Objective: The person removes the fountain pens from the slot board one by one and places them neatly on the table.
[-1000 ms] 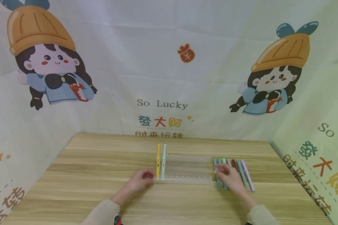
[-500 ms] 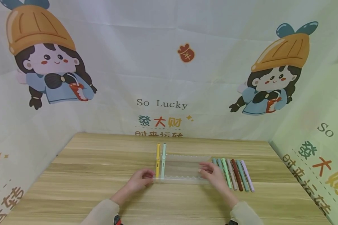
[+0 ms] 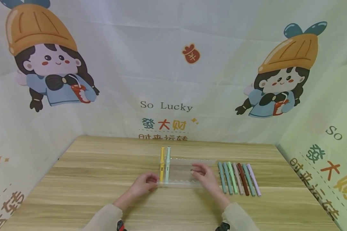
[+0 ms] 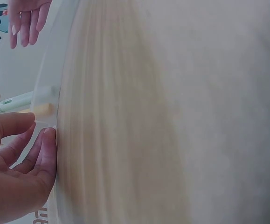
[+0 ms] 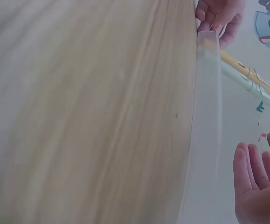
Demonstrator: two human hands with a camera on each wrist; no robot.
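A clear plastic pen rack [image 3: 179,184] with scalloped edges lies on the table. A yellow pen [image 3: 162,165] and a pale mint pen [image 3: 167,165] rest side by side in its left end. My left hand [image 3: 146,184] pinches the rack's left front corner between thumb and fingers; the left wrist view shows this hand [image 4: 20,163] close up. Over the right part of the rack hovers my right hand [image 3: 205,175], holding nothing. In the right wrist view that hand [image 5: 263,182] has its fingers extended and its thumb apart.
Right of the rack, several capped pens lie in a row, among them a light green pen [image 3: 232,178], a dark red pen [image 3: 243,179] and a lilac pen [image 3: 254,180]. A printed cloth [image 3: 167,80] hangs behind the wooden table [image 3: 104,166].
My right hand has moved left from above the row of pens to above the rack, uncovering the row. The left hand stays at the rack's corner.
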